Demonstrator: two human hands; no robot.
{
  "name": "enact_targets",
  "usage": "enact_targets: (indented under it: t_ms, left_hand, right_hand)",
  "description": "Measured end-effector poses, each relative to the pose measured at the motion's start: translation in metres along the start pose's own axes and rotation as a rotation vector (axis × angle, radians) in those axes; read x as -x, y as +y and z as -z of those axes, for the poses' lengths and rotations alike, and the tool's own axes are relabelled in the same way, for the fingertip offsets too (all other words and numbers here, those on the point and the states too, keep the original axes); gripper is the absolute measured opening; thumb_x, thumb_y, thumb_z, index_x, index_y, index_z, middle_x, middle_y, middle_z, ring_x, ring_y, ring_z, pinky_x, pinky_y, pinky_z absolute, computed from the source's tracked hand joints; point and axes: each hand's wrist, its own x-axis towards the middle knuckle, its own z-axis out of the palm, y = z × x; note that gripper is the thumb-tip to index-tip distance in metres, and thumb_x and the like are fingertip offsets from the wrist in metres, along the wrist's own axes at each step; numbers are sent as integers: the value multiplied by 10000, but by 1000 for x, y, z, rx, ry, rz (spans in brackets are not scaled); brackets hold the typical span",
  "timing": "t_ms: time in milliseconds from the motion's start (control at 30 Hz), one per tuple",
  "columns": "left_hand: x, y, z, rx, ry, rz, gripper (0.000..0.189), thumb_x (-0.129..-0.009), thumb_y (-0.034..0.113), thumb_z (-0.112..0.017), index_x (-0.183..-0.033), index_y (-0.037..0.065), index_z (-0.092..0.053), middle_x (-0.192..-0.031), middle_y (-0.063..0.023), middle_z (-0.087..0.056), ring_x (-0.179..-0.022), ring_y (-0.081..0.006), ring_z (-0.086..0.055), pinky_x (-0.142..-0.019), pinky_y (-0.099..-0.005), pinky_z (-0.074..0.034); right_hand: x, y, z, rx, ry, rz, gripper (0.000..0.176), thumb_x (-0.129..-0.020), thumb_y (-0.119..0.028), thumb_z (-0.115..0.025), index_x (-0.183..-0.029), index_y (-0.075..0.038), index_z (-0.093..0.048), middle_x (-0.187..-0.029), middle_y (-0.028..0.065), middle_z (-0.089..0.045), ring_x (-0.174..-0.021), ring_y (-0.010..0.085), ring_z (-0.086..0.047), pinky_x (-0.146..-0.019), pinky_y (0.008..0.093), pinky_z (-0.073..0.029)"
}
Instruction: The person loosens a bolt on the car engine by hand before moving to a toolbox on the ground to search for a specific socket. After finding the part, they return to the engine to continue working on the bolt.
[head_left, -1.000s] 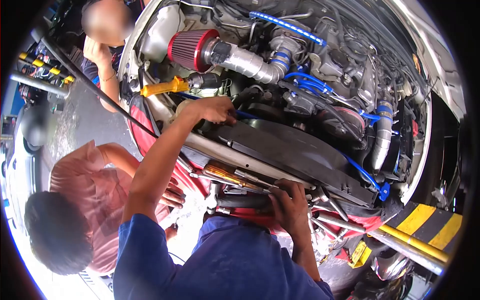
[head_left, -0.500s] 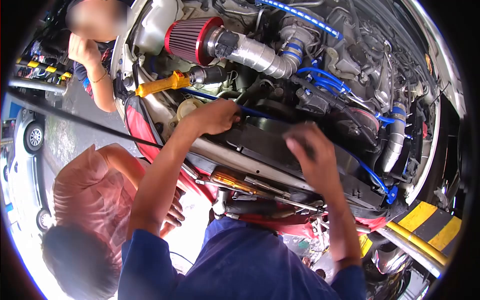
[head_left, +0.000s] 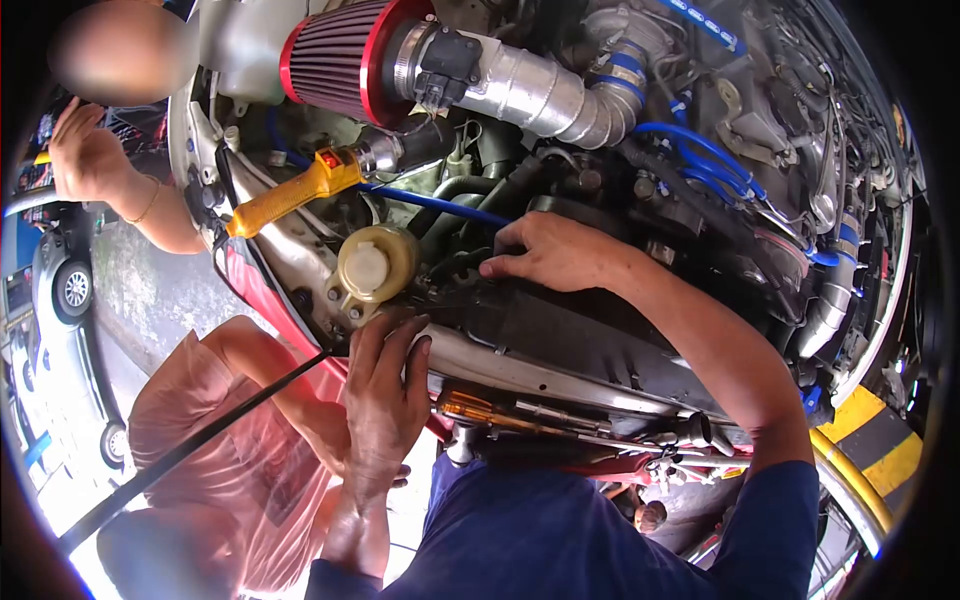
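In the head view, my right hand (head_left: 565, 252) reaches over the black radiator cover (head_left: 560, 318), its fingers curled down beside a blue tube (head_left: 435, 203). Thumb and forefinger are bent toward each other; what they hold, if anything, is hidden. My left hand (head_left: 385, 385) is empty, fingers extended and slightly apart, fingertips at the car's front edge just below a yellowed reservoir with a pale cap (head_left: 368, 265). A yellow-handled tool with a red switch (head_left: 300, 195), apparently a work lamp, lies across the left side of the engine bay.
A red cone air filter (head_left: 355, 60) joins a silver-wrapped intake pipe (head_left: 540, 95). Orange-handled screwdrivers (head_left: 470, 408) lie along the front ledge. A person in a pink shirt (head_left: 230, 420) bends at my left; another person's hand (head_left: 90, 155) is at upper left. A black cable (head_left: 200, 440) crosses there.
My left hand has drawn back from beside the reservoir to the front edge. My right hand has moved left and reached down by the blue tube. The view has shifted closer to the engine.
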Motion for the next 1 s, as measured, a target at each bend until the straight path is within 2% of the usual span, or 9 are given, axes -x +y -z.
enact_targets:
  t_ms: [100,267,400,433,533,633,733,833,1000]
  left_hand:
    - [-7,4,-5,13,-51,13,241,-949,52,-666,-1183,6,-698,-1199,-173,-657,-1135,-372,-629,-972,-448,-509]
    - [-14,16,-11,54,-65,41,247,-955,64,-672,-1195,8,-694,-1203,-190,-651,-1142,-383,-624,-972,-467,-504]
    - [-27,51,-13,171,-10,-18,262,-977,48,-629,-1230,10,-686,-1183,-178,-687,-1108,-333,-665,-969,-447,-512]
    - [-31,67,-15,250,-13,-75,360,-1006,90,-602,-1347,-25,-619,-1100,-151,-713,-1024,-248,-690,-940,-377,-523]
    - [-45,140,-10,674,-83,-162,451,-1003,96,-621,-1434,-25,-563,-1069,-128,-726,-980,-216,-698,-925,-349,-524]
    - [-62,179,-3,552,-127,-453,479,-987,74,-645,-1456,13,-568,-1052,-113,-732,-965,-190,-696,-891,-313,-522]
    - [-61,178,-2,382,-3,-578,486,-895,-22,-715,-1373,-1,-632,-988,-153,-726,-926,-297,-702,-901,-399,-536]
    - [-43,138,-11,268,47,-398,308,-990,61,-626,-1288,2,-676,-1003,-133,-711,-909,-246,-675,-865,-374,-517]
    - [-16,77,-14,-13,10,-98,273,-988,91,-628,-1244,14,-683,-1155,-177,-679,-1080,-368,-651,-948,-459,-504]
  right_hand:
    - [-3,6,-3,24,14,68,415,-963,-415,-688,-1009,-4,-722,-820,186,-696,-782,282,-667,-750,417,-500]
    - [-11,33,-9,-163,37,432,312,-929,-297,-706,-1055,-13,-740,-957,170,-748,-892,295,-703,-796,418,-520]
    - [-12,27,-16,-158,55,288,334,-912,-303,-722,-1071,-10,-744,-950,186,-746,-880,293,-706,-780,427,-526]
    - [-15,28,-14,-98,47,252,341,-909,-310,-725,-1076,-14,-750,-960,182,-753,-892,295,-710,-793,428,-532]
    - [-21,25,-14,48,-7,189,358,-897,-329,-737,-1078,-21,-763,-968,177,-763,-901,301,-718,-805,428,-541]
    - [-10,31,-16,-28,21,316,366,-879,-338,-753,-1053,-16,-759,-934,185,-753,-857,302,-711,-761,426,-538]
    - [-13,36,-14,-160,61,507,376,-861,-347,-770,-1028,-11,-756,-899,194,-743,-812,302,-704,-717,423,-535]
    - [-42,54,-16,-154,106,753,353,-849,-351,-790,-958,-16,-768,-855,184,-740,-788,301,-707,-699,417,-536]
    - [-31,30,-19,35,129,265,370,-867,-369,-793,-974,-15,-779,-868,167,-749,-826,315,-716,-730,445,-529]
